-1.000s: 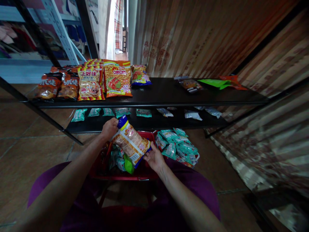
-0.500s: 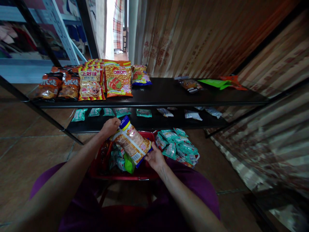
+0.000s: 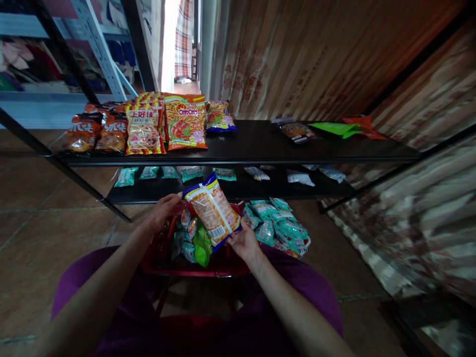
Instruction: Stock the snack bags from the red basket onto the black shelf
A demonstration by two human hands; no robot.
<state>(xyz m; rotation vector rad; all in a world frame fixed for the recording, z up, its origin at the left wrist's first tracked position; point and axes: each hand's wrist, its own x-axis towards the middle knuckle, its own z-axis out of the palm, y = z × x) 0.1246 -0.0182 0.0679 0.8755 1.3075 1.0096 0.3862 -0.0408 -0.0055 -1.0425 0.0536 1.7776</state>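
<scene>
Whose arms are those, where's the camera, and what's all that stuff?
There's no robot: those bare arms belong to a person. One camera, worn on their head, looks forward and down. The right hand holds the lower end of a blue-edged snack bag; the left hand is at its top corner. Below is a red basket with packets inside. Ahead, a black upper shelf carries colorful snack bags, and a lower shelf carries teal packets.

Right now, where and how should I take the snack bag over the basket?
Probably its upper blue edge, right corner, from above: the snack bag tilts with that end uppermost, and the edge looks flatter than the middle; the left grip is at the left corner.
</scene>
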